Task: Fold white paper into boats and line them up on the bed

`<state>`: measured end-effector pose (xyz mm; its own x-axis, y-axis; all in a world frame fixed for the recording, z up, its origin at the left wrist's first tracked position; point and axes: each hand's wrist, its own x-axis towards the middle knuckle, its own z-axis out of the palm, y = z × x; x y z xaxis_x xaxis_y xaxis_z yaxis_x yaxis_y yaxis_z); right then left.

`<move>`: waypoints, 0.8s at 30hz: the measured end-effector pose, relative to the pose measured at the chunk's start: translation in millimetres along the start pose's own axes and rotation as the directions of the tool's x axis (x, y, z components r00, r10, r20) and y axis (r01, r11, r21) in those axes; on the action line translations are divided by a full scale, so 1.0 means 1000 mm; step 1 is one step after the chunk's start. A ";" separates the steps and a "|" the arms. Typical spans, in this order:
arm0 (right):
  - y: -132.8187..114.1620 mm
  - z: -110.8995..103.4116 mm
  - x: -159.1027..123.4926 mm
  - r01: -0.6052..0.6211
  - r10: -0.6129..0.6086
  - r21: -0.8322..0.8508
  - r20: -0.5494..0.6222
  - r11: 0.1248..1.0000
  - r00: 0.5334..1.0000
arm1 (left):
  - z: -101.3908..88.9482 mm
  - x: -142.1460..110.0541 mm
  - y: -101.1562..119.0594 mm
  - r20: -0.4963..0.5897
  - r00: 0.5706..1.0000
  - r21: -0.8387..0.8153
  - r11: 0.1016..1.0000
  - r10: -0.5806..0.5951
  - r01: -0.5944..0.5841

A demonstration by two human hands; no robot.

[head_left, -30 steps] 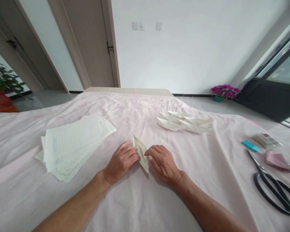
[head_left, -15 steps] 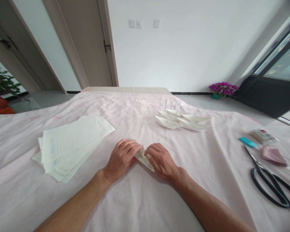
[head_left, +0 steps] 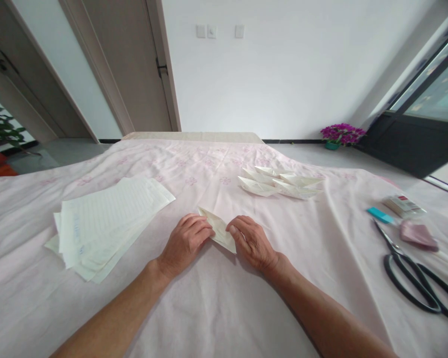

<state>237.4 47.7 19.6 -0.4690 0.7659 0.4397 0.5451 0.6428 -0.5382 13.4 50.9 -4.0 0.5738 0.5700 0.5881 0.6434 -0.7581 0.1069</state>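
Observation:
A small folded paper boat in off-white paper lies between my two hands, slanting from upper left to lower right. My left hand grips its left side, fingers bent over the edge. On the opposite side, my right hand pinches the paper between thumb and curled fingers. Beyond and to the right, several finished-looking paper boats stand grouped on the cloth. Fanned out at the left is a stack of lined paper sheets, with blue print along one end.
A pink flowered cloth covers the table. Black-handled scissors lie at the right, near a blue block, a wrapped packet and a folded pink cloth. Purple flowers stand on the floor behind.
The folded paper shows more of its surface between my hands, its far tip now uncovered. My left fingers have slid back a little from it. The view has shifted slightly.

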 end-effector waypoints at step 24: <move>-0.010 0.008 0.034 -0.422 0.470 -0.275 0.138 0.864 0.872 | -0.004 -0.003 0.012 -0.134 0.989 -0.093 0.994 -0.063 0.051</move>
<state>210.2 67.3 34.5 -0.2486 0.9681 0.0315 0.8598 0.2355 -0.4530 17.1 38.8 -1.3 0.4587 0.5689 0.6826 0.6215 -0.7544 0.2110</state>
